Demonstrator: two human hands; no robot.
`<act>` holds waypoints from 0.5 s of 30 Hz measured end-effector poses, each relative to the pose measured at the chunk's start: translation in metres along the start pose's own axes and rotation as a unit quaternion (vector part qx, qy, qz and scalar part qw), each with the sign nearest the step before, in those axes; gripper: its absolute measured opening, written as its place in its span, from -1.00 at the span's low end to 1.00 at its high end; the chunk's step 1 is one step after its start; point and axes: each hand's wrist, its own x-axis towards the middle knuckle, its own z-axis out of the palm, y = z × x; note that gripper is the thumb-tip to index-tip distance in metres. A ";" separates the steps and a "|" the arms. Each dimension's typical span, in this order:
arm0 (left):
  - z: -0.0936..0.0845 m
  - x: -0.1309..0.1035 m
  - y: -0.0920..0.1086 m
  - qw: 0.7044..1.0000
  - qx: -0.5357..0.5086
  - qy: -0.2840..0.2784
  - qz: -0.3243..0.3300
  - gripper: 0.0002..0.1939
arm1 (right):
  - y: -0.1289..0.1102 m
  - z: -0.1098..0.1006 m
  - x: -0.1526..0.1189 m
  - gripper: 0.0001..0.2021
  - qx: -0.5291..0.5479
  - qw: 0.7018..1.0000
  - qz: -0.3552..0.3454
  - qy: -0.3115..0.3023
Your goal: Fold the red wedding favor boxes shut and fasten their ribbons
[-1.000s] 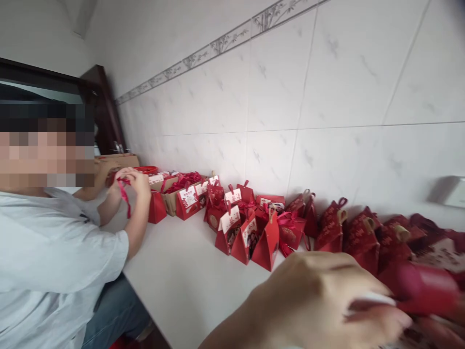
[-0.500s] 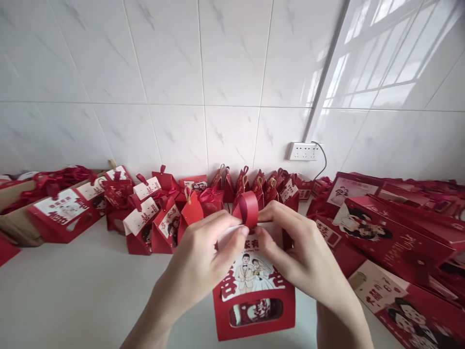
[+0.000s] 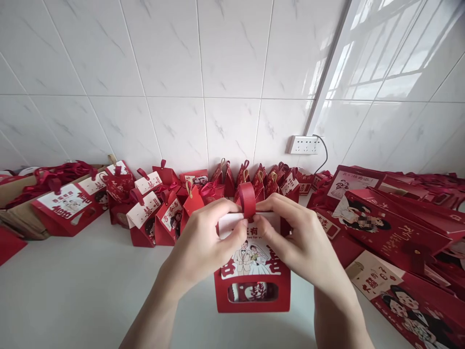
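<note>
A red gift box (image 3: 254, 296) with a white front flap, a printed bride and groom and an oval window stands in front of me. Something red with white print shows through the window. From the top edge rises a looped red ribbon (image 3: 247, 199). My left hand (image 3: 212, 232) pinches the top edge just left of the ribbon, thumb in front and fingers behind. On the ribbon's other side my right hand (image 3: 288, 232) grips the same edge in the same way. The fingertips behind the flap are hidden.
Several finished-looking boxes (image 3: 170, 218) stand left and along the tiled wall. A carton of red ribbons (image 3: 22, 218) is at far left. Flat red boxes (image 3: 385, 223) are stacked on the right. A power strip (image 3: 307, 145) is on the wall.
The gift box now sits slightly higher in view and looks more upright, with its ribbon loop turned more face-on. Both hands keep their pinch at the top edge.
</note>
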 end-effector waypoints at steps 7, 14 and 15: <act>0.003 0.002 0.000 0.999 -0.051 0.008 0.002 -0.80 | 0.003 -0.003 0.002 -0.89 0.006 1.000 0.000 -0.005; 0.001 0.001 0.003 0.993 -0.120 -0.009 -0.023 -0.74 | 0.001 -0.003 -0.001 -0.89 0.038 0.999 -0.007 -0.004; 0.000 0.001 0.004 0.992 -0.124 -0.008 -0.032 -0.74 | 0.001 -0.003 -0.002 -0.89 0.045 0.999 -0.005 -0.004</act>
